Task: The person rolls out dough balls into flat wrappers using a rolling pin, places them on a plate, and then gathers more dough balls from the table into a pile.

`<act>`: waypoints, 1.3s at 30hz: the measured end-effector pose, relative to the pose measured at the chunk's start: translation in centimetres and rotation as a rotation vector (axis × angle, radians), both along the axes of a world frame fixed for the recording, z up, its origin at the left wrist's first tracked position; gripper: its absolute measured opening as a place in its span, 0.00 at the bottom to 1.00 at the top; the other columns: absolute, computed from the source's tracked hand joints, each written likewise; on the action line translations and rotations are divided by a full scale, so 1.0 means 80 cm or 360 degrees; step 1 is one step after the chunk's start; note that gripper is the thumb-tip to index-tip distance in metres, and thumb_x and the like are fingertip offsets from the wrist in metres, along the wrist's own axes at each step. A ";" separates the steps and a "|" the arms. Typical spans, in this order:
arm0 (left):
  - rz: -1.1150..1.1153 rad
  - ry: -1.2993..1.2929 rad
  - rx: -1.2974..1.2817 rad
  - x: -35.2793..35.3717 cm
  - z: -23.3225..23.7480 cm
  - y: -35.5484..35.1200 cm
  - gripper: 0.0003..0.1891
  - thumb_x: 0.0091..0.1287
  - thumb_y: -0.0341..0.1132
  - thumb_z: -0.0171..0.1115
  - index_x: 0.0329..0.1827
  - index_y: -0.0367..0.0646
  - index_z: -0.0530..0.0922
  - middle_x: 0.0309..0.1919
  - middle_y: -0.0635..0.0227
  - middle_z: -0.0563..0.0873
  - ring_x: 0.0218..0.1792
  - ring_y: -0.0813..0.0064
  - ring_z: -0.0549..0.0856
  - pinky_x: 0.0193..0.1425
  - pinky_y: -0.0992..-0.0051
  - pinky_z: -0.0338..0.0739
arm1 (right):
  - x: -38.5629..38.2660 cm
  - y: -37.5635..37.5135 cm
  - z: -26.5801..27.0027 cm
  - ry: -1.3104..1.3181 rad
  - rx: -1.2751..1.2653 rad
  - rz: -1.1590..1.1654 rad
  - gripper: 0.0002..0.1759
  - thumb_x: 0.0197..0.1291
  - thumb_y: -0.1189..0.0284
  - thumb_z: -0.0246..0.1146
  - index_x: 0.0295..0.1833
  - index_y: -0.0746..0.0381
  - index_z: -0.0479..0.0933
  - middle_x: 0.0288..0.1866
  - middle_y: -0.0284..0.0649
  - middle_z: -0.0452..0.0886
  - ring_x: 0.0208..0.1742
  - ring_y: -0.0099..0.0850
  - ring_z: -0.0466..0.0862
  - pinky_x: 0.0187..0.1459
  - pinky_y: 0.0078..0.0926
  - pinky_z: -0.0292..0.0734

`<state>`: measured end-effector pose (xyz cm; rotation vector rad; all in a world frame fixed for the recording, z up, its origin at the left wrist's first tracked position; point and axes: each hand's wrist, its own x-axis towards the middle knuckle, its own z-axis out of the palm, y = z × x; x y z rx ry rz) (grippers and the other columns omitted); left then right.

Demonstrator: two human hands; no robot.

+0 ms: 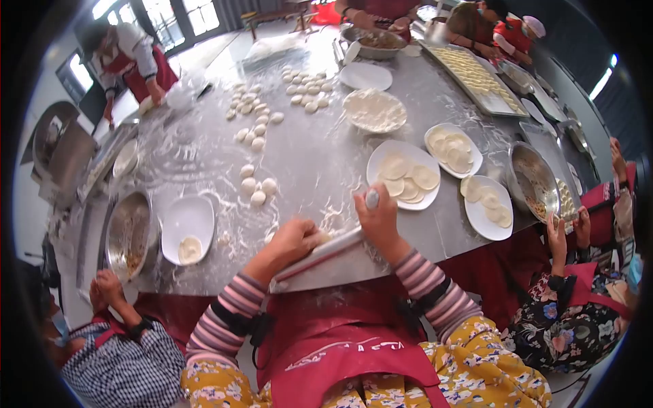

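Note:
At the near edge of the metal table, my left hand (294, 239) is closed, with a bit of pale dough (322, 238) showing at its fingertips. My right hand (378, 216) is wrapped round a small cylindrical thing, perhaps a rolling pin, whose grey end (372, 198) sticks out on top. A pale strip (320, 258) lies along the table edge below both hands. Just beyond my right hand, a white plate (407, 149) holds several flat dough rounds (395, 165). Small dough balls (258, 198) lie on the floured surface ahead of my left hand.
A bowl of flour (375, 111) stands mid-table. Two more plates of rounds and a metal filling bowl (534, 181) are at the right. Another filling bowl (130, 234) and a white dish (188, 208) are at the left. People stand around the table, their hands near both sides.

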<state>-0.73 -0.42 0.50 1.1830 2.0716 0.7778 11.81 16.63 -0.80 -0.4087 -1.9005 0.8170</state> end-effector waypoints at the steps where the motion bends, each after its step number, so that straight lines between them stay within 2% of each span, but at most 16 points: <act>1: -0.0028 -0.0037 -0.0011 0.003 0.003 -0.002 0.11 0.58 0.36 0.61 0.32 0.35 0.79 0.25 0.52 0.83 0.28 0.61 0.83 0.34 0.66 0.75 | 0.013 -0.005 -0.004 -0.0028 0.0026 -0.0008 0.14 0.50 0.77 0.68 0.36 0.62 0.67 0.23 0.45 0.75 0.23 0.46 0.78 0.24 0.38 0.71; 4: -0.0062 -0.0024 0.0209 0.006 -0.016 -0.005 0.09 0.58 0.34 0.61 0.35 0.37 0.77 0.26 0.56 0.81 0.30 0.67 0.81 0.36 0.69 0.74 | 0.072 -0.027 -0.004 -0.0058 -0.0057 0.0047 0.14 0.50 0.77 0.68 0.37 0.62 0.68 0.23 0.45 0.75 0.23 0.44 0.78 0.24 0.35 0.72; 9: -0.0267 -0.0044 0.0314 0.005 -0.005 0.083 0.09 0.62 0.34 0.59 0.39 0.37 0.75 0.27 0.62 0.81 0.31 0.72 0.80 0.36 0.71 0.74 | 0.101 -0.039 0.002 -0.0006 -0.0243 0.0178 0.13 0.52 0.76 0.69 0.36 0.62 0.70 0.23 0.44 0.75 0.22 0.42 0.78 0.24 0.32 0.72; 11: -0.0195 -0.0571 0.0524 0.005 0.007 0.140 0.08 0.64 0.32 0.59 0.43 0.38 0.76 0.32 0.70 0.81 0.34 0.81 0.77 0.40 0.76 0.73 | 0.092 -0.035 0.005 0.0033 -0.0279 0.0208 0.12 0.52 0.76 0.69 0.35 0.62 0.70 0.23 0.45 0.75 0.21 0.42 0.78 0.23 0.32 0.72; 13: -0.0043 -0.0788 0.0761 0.001 0.041 0.173 0.09 0.66 0.32 0.58 0.45 0.38 0.76 0.36 0.70 0.82 0.37 0.81 0.78 0.42 0.77 0.74 | 0.089 -0.033 0.004 0.0005 -0.0236 0.0180 0.12 0.52 0.76 0.68 0.35 0.62 0.70 0.23 0.45 0.75 0.22 0.43 0.78 0.23 0.32 0.72; 15: 0.0216 -0.0189 0.0804 -0.039 0.025 0.177 0.14 0.65 0.33 0.59 0.50 0.35 0.74 0.38 0.65 0.83 0.39 0.75 0.80 0.45 0.76 0.74 | 0.089 -0.031 0.005 -0.0024 -0.0222 0.0189 0.12 0.52 0.75 0.69 0.35 0.62 0.70 0.23 0.45 0.75 0.23 0.44 0.79 0.24 0.33 0.72; 16: 0.0296 0.0188 0.0747 -0.057 0.019 0.164 0.16 0.63 0.34 0.60 0.51 0.35 0.74 0.41 0.57 0.83 0.44 0.65 0.82 0.51 0.73 0.74 | 0.091 -0.029 0.005 -0.0006 -0.0205 0.0189 0.12 0.52 0.75 0.69 0.35 0.62 0.70 0.23 0.45 0.75 0.23 0.44 0.79 0.24 0.33 0.72; 18: 0.0262 0.0959 0.0338 -0.075 0.025 0.109 0.22 0.61 0.38 0.62 0.55 0.37 0.72 0.53 0.48 0.77 0.59 0.53 0.74 0.62 0.62 0.68 | 0.093 -0.031 0.003 -0.0024 -0.0125 0.0154 0.12 0.52 0.75 0.68 0.35 0.62 0.70 0.22 0.45 0.75 0.23 0.45 0.79 0.23 0.33 0.72; 21: 0.0490 0.1219 -0.0419 -0.073 0.006 0.038 0.29 0.60 0.39 0.63 0.63 0.41 0.65 0.66 0.47 0.62 0.68 0.41 0.58 0.69 0.54 0.57 | 0.091 -0.030 0.004 0.0007 -0.0261 0.0246 0.12 0.52 0.75 0.69 0.35 0.62 0.70 0.22 0.45 0.75 0.23 0.45 0.79 0.23 0.33 0.72; 23: 0.0519 0.1053 -0.0544 -0.060 0.003 0.013 0.29 0.61 0.39 0.62 0.64 0.41 0.64 0.66 0.47 0.63 0.67 0.41 0.59 0.70 0.53 0.56 | 0.085 -0.027 0.003 0.0056 -0.0247 0.0259 0.12 0.52 0.75 0.69 0.35 0.61 0.70 0.21 0.45 0.75 0.22 0.45 0.79 0.23 0.33 0.72; 26: 0.0380 0.1253 -0.0187 -0.068 -0.045 -0.008 0.28 0.60 0.35 0.62 0.63 0.41 0.64 0.64 0.45 0.63 0.67 0.40 0.60 0.69 0.55 0.59 | 0.081 -0.026 0.007 0.0028 -0.0235 0.0231 0.12 0.52 0.75 0.69 0.34 0.61 0.70 0.21 0.45 0.75 0.22 0.45 0.79 0.23 0.33 0.72; 28: 0.0041 0.1171 0.0112 -0.043 -0.030 -0.003 0.25 0.57 0.31 0.61 0.59 0.40 0.67 0.57 0.47 0.71 0.60 0.44 0.69 0.64 0.56 0.66 | 0.081 -0.028 0.008 0.0025 -0.0215 0.0194 0.12 0.52 0.74 0.69 0.33 0.61 0.70 0.21 0.45 0.75 0.21 0.45 0.79 0.22 0.33 0.72; 32: -0.0020 0.1063 0.0161 -0.020 -0.001 0.014 0.22 0.54 0.26 0.58 0.55 0.39 0.72 0.48 0.50 0.77 0.50 0.50 0.77 0.55 0.62 0.73 | 0.084 -0.032 0.004 -0.0007 -0.0222 0.0166 0.12 0.52 0.74 0.69 0.33 0.61 0.70 0.21 0.45 0.75 0.22 0.45 0.79 0.22 0.34 0.72; 34: 0.0087 0.1115 -0.0062 -0.019 0.008 0.019 0.20 0.53 0.27 0.61 0.51 0.40 0.74 0.44 0.54 0.80 0.47 0.53 0.79 0.49 0.62 0.76 | 0.085 -0.033 0.000 0.0024 -0.0170 0.0144 0.13 0.52 0.75 0.69 0.33 0.62 0.69 0.21 0.42 0.74 0.19 0.34 0.77 0.22 0.28 0.71; 38: 0.0175 0.1146 0.0181 -0.032 0.008 0.007 0.16 0.50 0.29 0.66 0.44 0.39 0.78 0.38 0.55 0.82 0.42 0.55 0.82 0.43 0.66 0.78 | 0.085 -0.034 0.003 0.0003 -0.0212 0.0145 0.12 0.51 0.74 0.69 0.34 0.62 0.70 0.21 0.45 0.75 0.22 0.45 0.79 0.23 0.34 0.72; 39: 0.0205 0.0884 0.0107 -0.033 0.013 0.006 0.14 0.49 0.30 0.67 0.40 0.38 0.79 0.34 0.58 0.83 0.37 0.60 0.83 0.39 0.68 0.78 | 0.084 -0.033 0.004 0.0007 -0.0200 0.0133 0.12 0.51 0.75 0.69 0.34 0.62 0.70 0.22 0.45 0.75 0.22 0.45 0.79 0.23 0.34 0.72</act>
